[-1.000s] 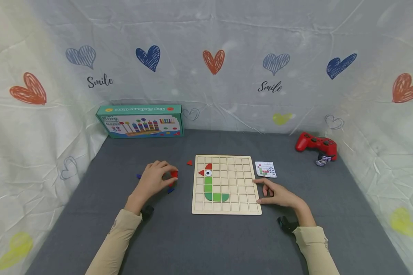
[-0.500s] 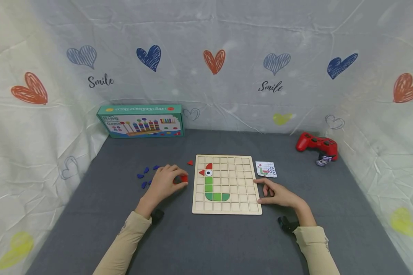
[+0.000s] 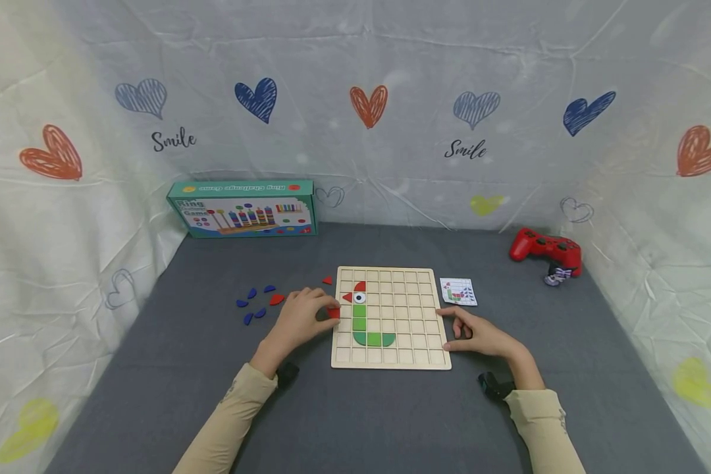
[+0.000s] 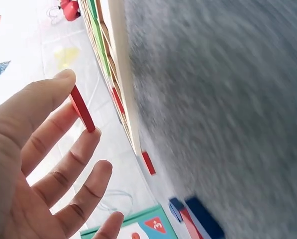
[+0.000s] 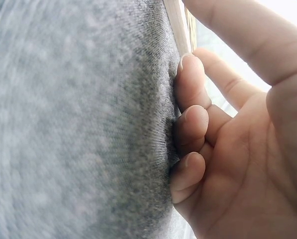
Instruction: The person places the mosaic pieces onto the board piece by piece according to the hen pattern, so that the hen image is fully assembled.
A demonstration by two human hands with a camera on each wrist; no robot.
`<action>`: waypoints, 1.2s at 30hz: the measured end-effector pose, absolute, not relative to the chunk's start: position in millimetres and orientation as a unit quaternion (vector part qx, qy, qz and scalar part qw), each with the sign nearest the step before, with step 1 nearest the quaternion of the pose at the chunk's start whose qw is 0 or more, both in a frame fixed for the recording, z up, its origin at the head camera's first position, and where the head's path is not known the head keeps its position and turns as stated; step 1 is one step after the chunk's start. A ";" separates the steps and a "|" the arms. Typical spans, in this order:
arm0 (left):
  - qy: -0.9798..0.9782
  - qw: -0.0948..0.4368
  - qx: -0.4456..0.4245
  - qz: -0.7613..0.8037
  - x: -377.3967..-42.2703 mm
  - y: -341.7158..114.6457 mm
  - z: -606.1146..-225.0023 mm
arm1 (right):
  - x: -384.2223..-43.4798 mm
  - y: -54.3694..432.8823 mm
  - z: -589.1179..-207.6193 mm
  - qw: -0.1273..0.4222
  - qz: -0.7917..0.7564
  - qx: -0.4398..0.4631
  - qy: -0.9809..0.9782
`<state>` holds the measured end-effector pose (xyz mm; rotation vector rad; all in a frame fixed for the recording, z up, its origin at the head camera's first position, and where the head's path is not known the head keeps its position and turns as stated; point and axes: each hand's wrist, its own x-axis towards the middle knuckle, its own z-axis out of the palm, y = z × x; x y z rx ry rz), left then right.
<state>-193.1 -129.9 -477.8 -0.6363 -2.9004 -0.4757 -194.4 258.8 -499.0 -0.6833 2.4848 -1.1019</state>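
My left hand [image 3: 303, 318] pinches a red tile [image 4: 82, 109] between thumb and fingertips, at the left edge of the wooden grid board [image 3: 413, 341]. In the left wrist view the tile is held on edge, above the cloth. On the board, green tiles [image 3: 359, 317] form an L shape, topped by an eye tile [image 3: 359, 298] with red pieces beside and above it. My right hand [image 3: 478, 334] touches the board's right edge with index finger and thumb spread apart. Its other fingers are curled in and rest against the grey cloth in the right wrist view.
Several blue pieces [image 3: 251, 293] and a red piece [image 3: 276, 299] lie left of the board. A red triangle [image 3: 327, 280] lies by its upper left corner. A pattern card [image 3: 458, 291] lies at right, a game controller [image 3: 545, 250] farther back, a green box [image 3: 243, 210] back left.
My left hand has moved right with the red tile, from among the loose pieces to the board's left edge. The blue pieces and a red piece are uncovered. My right hand stays put.
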 end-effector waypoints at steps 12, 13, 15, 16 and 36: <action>-0.955 0.053 -0.237 -0.170 -194.5 -104.3 -477.0 | -184.6 246.9 -472.2 0.186 -0.384 -0.230 0.875; -0.954 0.052 -0.239 -0.171 -194.8 -102.4 -477.6 | -186.1 248.6 -476.5 0.183 -0.382 -0.231 0.876; -0.955 0.047 -0.240 -0.170 -195.0 -98.3 -477.6 | -190.0 252.8 -487.4 0.178 -0.380 -0.233 0.877; -0.956 0.044 -0.240 -0.164 -195.2 -96.4 -477.9 | -191.5 254.6 -491.9 0.176 -0.380 -0.233 0.878; -0.951 0.025 -0.273 -0.140 -198.4 -66.2 -481.3 | -195.2 260.6 -499.7 0.174 -0.384 -0.244 0.873</action>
